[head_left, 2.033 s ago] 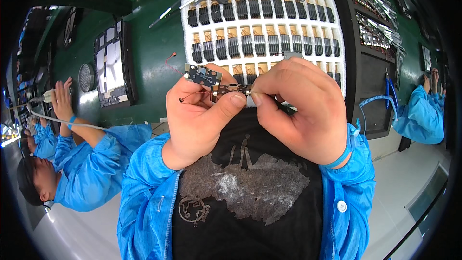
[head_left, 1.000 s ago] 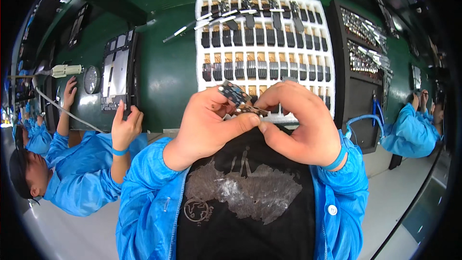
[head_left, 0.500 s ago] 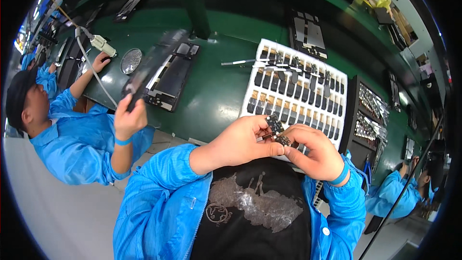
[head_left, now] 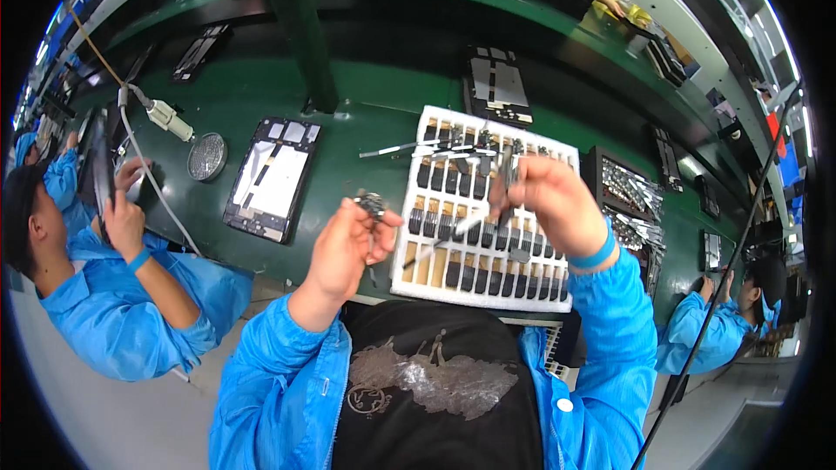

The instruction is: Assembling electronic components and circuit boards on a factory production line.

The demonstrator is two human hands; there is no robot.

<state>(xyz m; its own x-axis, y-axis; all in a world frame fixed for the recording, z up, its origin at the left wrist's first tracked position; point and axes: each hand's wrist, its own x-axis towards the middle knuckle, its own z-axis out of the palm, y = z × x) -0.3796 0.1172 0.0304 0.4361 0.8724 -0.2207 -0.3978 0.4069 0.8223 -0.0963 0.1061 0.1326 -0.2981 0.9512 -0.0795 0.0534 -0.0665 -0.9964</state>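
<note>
While a co-worker (head_left: 131,309) at left holds a dark panel (head_left: 102,178) nearly upright, the person in blue sleeves (head_left: 610,318) works with hands apart. The left hand (head_left: 344,248) pinches a small dark circuit board (head_left: 372,204) in its fingertips, just left of a white foam tray (head_left: 401,263) on the green bench (head_left: 366,176). The right hand (head_left: 555,202) grasps a dark piece (head_left: 502,184) above the tray's rows of black parts (head_left: 492,285); from where I stand, its outline blurs. A flat device panel (head_left: 277,181) lies near the left hand.

Round dish (head_left: 207,157) near pale connector (head_left: 169,120), green tabletop (head_left: 361,135), co-worker (head_left: 131,305) in blue, left
</note>
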